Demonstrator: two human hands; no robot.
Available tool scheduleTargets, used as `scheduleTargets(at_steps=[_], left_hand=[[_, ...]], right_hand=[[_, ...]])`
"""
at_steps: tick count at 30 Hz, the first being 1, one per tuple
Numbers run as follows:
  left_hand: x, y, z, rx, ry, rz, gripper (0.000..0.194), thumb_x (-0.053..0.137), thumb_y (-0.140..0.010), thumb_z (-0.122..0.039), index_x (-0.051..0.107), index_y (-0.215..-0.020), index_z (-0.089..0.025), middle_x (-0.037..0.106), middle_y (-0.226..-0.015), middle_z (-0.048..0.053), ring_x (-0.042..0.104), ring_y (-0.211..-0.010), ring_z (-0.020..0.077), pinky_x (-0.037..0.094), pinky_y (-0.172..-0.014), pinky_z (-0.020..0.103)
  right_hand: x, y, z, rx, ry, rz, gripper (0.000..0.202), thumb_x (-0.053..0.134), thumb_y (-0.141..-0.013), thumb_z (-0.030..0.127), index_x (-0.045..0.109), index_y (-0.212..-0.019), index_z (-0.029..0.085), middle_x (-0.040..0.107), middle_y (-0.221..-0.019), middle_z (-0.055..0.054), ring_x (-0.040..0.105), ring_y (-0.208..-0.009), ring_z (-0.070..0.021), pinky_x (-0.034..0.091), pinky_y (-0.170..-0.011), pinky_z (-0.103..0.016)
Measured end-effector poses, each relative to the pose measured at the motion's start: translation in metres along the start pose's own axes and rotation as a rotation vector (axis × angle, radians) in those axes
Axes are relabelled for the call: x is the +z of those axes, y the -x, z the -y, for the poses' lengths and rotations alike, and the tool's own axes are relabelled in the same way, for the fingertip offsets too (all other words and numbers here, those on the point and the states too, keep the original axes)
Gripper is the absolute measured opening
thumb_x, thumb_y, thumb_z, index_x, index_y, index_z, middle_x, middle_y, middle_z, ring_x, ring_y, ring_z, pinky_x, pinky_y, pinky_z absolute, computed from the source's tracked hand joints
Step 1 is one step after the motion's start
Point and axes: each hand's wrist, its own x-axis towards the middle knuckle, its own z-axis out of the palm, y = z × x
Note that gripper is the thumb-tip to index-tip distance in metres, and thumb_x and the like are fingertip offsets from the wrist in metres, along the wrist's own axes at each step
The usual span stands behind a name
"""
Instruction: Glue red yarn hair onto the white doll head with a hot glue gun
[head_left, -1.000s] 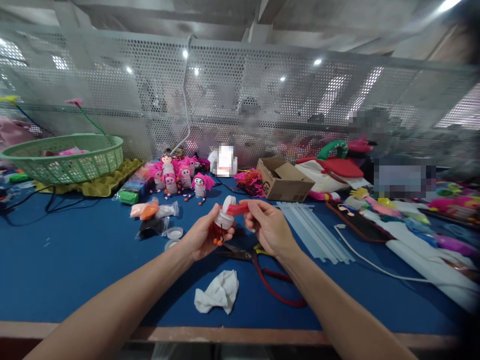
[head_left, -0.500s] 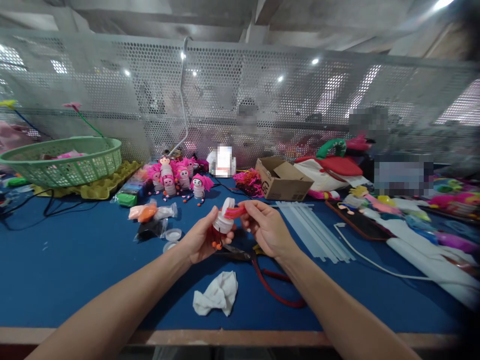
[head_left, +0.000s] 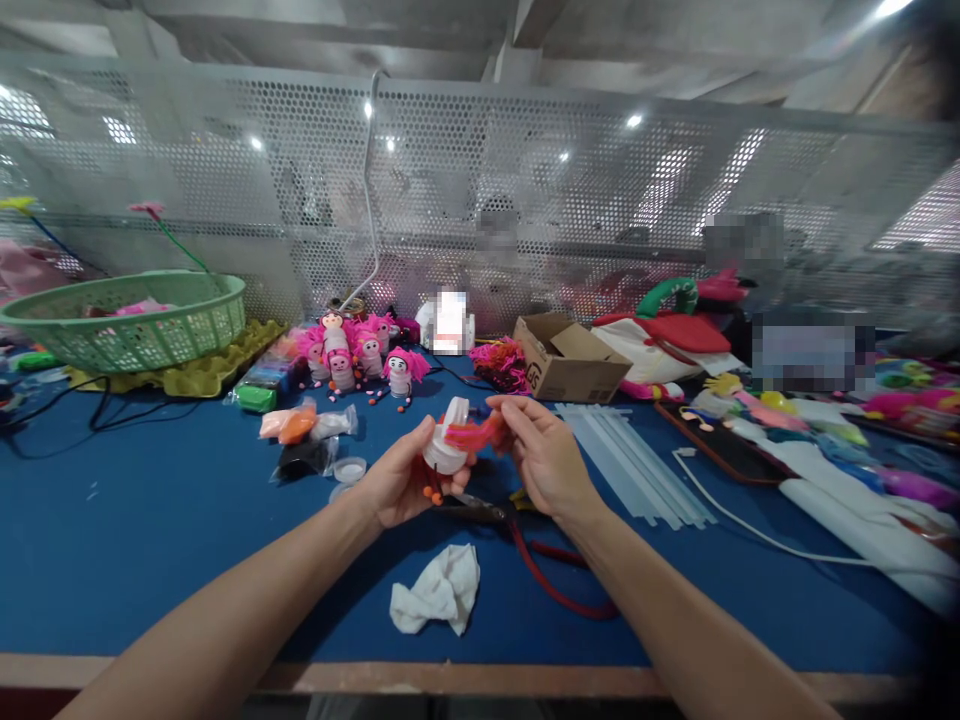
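Note:
My left hand (head_left: pixel 397 482) is closed around a small white plastic bottle (head_left: pixel 444 457) with its round lid tipped up. Orange beads (head_left: pixel 433 494) dangle on dark cords below the bottle. Between the pinched fingers of my right hand (head_left: pixel 546 458) is the end of a pink-red yarn tuft (head_left: pixel 474 436), whose other end lies across the bottle's mouth. Whether the yarn is fixed there, I cannot tell. Beneath the hands lie red-handled scissors (head_left: pixel 525 570), partly covered. A crumpled white tissue (head_left: pixel 439 592) is nearer the table edge.
Several pink-haired bottle dolls (head_left: pixel 341 350) stand at the back, left of a cardboard box (head_left: pixel 570 372) and pink yarn (head_left: pixel 499 365). Bagged clay (head_left: pixel 292 425) and a clear cap (head_left: pixel 349 469) lie left. Translucent strips (head_left: pixel 637 465) and a white cable (head_left: pixel 750 540) are right.
My right hand has drawn slightly to the right, and the yarn tuft looks longer and looser between it and the bottle. My left hand keeps its hold.

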Motion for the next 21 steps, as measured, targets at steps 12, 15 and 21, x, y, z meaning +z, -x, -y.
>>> scheduleTargets(at_steps=[12, 15, 21], left_hand=[[-0.004, 0.002, -0.004, 0.069, -0.087, 0.254, 0.045, 0.07, -0.057, -0.044, 0.063, -0.085, -0.009, 0.065, -0.069, 0.007, 0.059, -0.05, 0.0138, 0.045, -0.045, 0.021], [-0.004, 0.0, -0.004, 0.07, -0.075, 0.206, 0.045, 0.071, -0.056, -0.043, 0.064, -0.086, -0.01, 0.065, -0.07, 0.006, 0.059, -0.052, 0.0137, 0.047, -0.048, 0.023], [-0.002, -0.001, -0.002, 0.069, -0.155, 0.179, 0.047, 0.072, -0.053, -0.044, 0.065, -0.084, -0.009, 0.063, -0.064, 0.006, 0.058, -0.05, 0.0137, 0.047, -0.048, 0.023]], right_hand=[[-0.002, 0.002, -0.001, -0.04, 0.256, 0.018, 0.043, 0.05, -0.076, 0.051, 0.049, -0.05, 0.016, 0.045, -0.041, 0.005, 0.04, -0.039, -0.006, 0.031, -0.042, -0.02], [0.001, 0.004, 0.003, -0.039, 0.246, 0.058, 0.036, 0.058, -0.071, 0.048, 0.054, -0.055, 0.016, 0.046, -0.042, 0.006, 0.04, -0.04, -0.0053, 0.031, -0.043, -0.019], [0.01, 0.009, 0.005, 0.139, 0.154, 0.139, 0.03, 0.068, -0.06, 0.043, 0.059, -0.061, 0.014, 0.052, -0.048, 0.005, 0.041, -0.042, -0.0053, 0.031, -0.042, -0.019]])
